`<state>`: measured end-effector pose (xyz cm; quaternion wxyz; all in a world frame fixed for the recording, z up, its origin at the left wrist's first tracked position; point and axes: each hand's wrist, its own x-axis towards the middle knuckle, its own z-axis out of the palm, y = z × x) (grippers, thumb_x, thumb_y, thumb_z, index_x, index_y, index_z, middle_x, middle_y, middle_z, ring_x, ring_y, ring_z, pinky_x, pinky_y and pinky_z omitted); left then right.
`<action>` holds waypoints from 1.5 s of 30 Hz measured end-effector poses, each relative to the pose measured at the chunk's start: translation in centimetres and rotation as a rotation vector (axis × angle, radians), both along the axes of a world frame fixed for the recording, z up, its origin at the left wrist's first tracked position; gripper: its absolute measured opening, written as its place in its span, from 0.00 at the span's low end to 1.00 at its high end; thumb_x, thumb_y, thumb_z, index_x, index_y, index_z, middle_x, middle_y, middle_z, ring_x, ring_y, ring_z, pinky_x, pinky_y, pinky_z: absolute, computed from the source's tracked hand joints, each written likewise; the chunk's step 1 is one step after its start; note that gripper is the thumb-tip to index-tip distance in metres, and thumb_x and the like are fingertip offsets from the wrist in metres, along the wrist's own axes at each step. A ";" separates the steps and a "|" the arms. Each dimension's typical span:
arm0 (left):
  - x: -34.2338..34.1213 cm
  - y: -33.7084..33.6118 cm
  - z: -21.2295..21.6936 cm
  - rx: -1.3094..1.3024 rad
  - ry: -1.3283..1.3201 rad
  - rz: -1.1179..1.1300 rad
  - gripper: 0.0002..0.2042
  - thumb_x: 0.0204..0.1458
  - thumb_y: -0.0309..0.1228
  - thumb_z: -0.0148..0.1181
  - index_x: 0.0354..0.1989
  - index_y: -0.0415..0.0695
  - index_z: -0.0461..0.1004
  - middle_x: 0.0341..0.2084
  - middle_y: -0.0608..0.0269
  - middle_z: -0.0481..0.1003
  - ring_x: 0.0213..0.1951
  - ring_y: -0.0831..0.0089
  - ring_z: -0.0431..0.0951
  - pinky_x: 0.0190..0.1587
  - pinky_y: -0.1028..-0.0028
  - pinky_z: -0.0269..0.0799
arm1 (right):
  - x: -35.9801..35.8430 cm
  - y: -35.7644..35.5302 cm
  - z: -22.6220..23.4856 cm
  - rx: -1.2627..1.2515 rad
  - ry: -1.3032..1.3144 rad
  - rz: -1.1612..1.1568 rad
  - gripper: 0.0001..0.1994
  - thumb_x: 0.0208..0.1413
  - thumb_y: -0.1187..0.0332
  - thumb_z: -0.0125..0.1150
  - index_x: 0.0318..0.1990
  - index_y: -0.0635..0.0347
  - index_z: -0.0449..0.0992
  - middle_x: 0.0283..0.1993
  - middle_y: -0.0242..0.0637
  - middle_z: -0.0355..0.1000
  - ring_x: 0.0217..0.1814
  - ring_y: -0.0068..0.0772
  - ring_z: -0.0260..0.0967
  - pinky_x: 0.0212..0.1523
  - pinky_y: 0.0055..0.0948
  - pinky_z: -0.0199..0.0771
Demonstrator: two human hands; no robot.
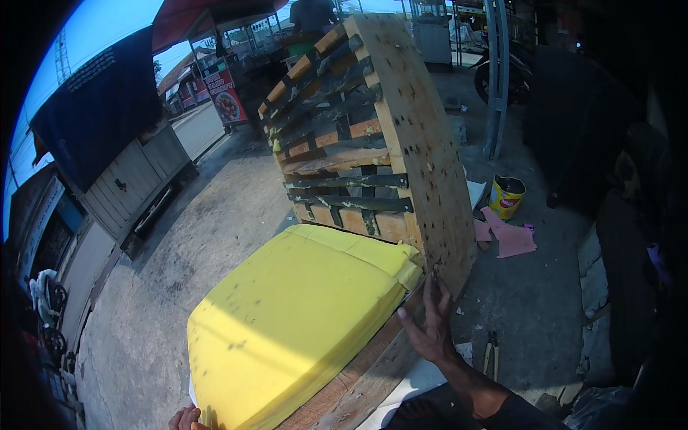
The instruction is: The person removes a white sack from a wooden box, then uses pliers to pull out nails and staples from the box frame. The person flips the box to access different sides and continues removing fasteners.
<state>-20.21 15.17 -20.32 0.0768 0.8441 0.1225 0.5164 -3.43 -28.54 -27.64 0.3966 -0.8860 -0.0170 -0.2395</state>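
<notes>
Yellow foam (287,308) is laid before the wooden backrest (430,143), covering seemingly left to be done; the backrest's straps (373,203) are bare. Beside the backrest, the right hand (432,333) is held thumb spread; farther off, the grip of the left hand (185,419) cannot be told.

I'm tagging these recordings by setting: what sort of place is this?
Likely an open-air roadside upholstery spot: a wooden frame strung with dark straps, a yellow foam pad and, farther off, a street and a cloth-covered stall.

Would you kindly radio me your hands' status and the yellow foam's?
Right hand at wooden frame, fingers extended. Left hand at yellow foam's near end, partly cropped. Slatted back standing beyond.
</notes>
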 end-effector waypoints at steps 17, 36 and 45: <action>12.9 8.3 10.0 -0.279 0.147 0.147 0.32 0.70 0.51 0.49 0.23 0.36 0.83 0.13 0.56 0.76 0.19 0.69 0.76 0.27 0.66 0.68 | 11.6 1.8 5.2 -0.262 -0.349 0.276 0.27 0.67 0.62 0.57 0.72 0.56 0.67 0.72 0.50 0.60 0.69 0.54 0.60 0.70 0.48 0.59; 8.3 -2.0 -1.4 0.184 0.089 0.076 0.10 0.64 0.33 0.55 0.44 0.39 0.75 0.37 0.48 0.71 0.42 0.51 0.71 0.46 0.53 0.69 | 17.4 1.5 1.2 -0.197 -0.544 0.204 0.18 0.68 0.68 0.53 0.62 0.63 0.76 0.66 0.46 0.72 0.69 0.49 0.67 0.70 0.45 0.63; 9.3 -0.3 -0.9 -0.033 0.046 0.135 0.15 0.68 0.39 0.51 0.34 0.39 0.69 0.25 0.51 0.70 0.32 0.50 0.69 0.45 0.55 0.64 | 17.2 0.8 1.5 -0.187 -0.550 0.219 0.18 0.66 0.72 0.53 0.62 0.63 0.76 0.65 0.46 0.73 0.68 0.50 0.67 0.69 0.44 0.64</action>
